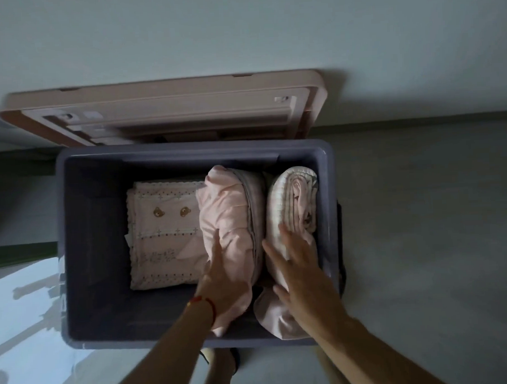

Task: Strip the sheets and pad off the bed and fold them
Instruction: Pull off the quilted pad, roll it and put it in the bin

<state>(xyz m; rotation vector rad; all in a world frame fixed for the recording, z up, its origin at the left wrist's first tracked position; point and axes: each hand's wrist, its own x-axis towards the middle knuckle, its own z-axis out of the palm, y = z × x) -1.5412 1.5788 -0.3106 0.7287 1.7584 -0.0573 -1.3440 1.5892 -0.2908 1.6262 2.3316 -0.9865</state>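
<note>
Both hands flat: left (221, 283) on soft pink bundle (230, 222), right (296, 265) on ribbed roll (290, 196)

The storage bin (73, 228) is smooth, matt grey-blue plastic. At twelve o'clock its pink lid (167, 108) is moulded plastic with a dull sheen. Inside, the pink sheet bundle (230, 210) is soft, creased, matt cloth; at three o'clock from it, the rolled pad (287, 202) looks ribbed or quilted. At nine o'clock the bear-print bedding (163, 224) is matt printed cloth with a scalloped trim.
</note>
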